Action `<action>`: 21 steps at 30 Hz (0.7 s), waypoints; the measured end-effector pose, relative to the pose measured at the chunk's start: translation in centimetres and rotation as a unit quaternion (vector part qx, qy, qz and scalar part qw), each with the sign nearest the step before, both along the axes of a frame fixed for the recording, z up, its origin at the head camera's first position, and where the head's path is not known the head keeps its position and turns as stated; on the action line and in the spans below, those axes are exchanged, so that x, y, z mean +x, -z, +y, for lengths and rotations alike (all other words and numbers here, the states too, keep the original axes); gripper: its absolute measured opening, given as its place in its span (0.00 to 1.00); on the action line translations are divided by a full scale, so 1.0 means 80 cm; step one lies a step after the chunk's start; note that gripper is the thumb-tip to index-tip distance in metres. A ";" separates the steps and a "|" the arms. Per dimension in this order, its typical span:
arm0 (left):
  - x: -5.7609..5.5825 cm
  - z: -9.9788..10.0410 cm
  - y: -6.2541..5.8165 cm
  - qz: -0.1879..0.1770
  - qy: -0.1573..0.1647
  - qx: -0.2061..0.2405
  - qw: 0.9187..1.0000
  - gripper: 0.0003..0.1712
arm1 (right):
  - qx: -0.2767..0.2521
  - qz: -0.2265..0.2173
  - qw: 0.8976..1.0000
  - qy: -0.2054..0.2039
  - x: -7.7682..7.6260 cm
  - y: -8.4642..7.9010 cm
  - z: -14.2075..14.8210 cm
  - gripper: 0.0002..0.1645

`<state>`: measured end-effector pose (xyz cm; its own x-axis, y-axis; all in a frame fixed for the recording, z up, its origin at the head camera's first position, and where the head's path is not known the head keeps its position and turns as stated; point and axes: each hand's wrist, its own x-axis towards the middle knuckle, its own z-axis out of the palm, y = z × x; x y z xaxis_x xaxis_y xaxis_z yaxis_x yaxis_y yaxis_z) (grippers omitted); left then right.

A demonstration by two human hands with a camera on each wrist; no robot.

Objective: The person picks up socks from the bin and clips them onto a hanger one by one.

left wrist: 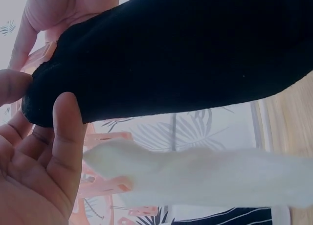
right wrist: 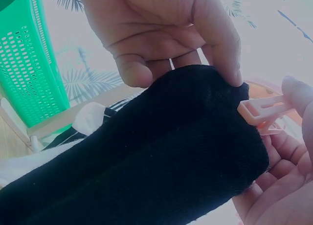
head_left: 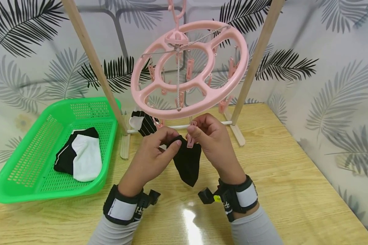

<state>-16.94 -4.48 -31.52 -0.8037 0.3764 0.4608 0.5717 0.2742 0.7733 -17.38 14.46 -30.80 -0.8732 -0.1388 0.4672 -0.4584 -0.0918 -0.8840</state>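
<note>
A black sock [head_left: 187, 163] hangs below the pink round drying rack [head_left: 213, 102]. My left hand [head_left: 154, 153] pinches the sock's top edge between thumb and fingers. The right hand [head_left: 213, 141] holds a pink clothespin [head_left: 191, 134] that hangs from the rack's near rim. In the right wrist view the clothespin [right wrist: 257, 110] meets the sock's edge [right wrist: 195, 98], its handles between thumb and fingers. Behind the black sock, in the left wrist view, a white sock [left wrist: 205, 173] hangs by another pink clothespin [left wrist: 105, 186].
At left stands a green basket [head_left: 105, 143] with black-and-white socks [head_left: 87, 154] in it. A black-and-white striped sock [head_left: 145, 124] hangs at the rack's left. Wooden posts [head_left: 257, 64] flank the rack, and several more clothespins dangle from it. The wooden table [head_left: 273, 170] extends right.
</note>
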 end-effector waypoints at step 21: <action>-0.028 -0.016 -0.023 0.336 -0.179 0.018 0.924 0.16 | -0.011 -0.008 1.000 -0.020 0.000 0.000 0.003 0.20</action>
